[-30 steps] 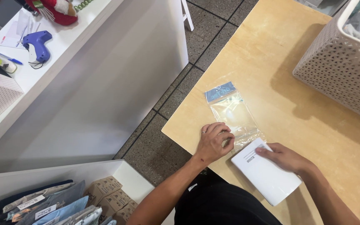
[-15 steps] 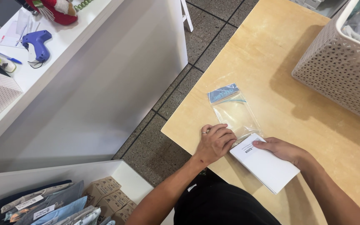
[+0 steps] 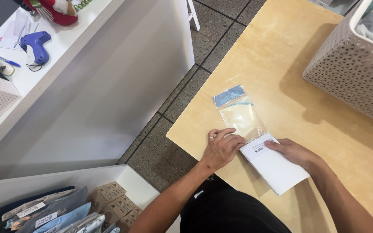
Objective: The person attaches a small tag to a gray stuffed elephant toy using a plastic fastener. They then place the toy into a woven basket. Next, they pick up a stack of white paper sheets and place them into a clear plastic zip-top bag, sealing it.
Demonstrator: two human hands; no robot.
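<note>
A flat white packet (image 3: 277, 166) lies near the table (image 3: 281, 56) edge, its top apparently entering the mouth of a clear plastic bag (image 3: 241, 115). The left hand (image 3: 221, 149) presses flat on the bag opening; the right hand (image 3: 292, 151) grips the packet's edge. Bagging looks underway; next calls for a straight push while the mouth stays pinned.

The person is wearing dark black clothing, with both forearms showing bare. The left hand (image 3: 221, 149) is wearing a thin ring; the right hand (image 3: 293, 152) is showing none.
</note>
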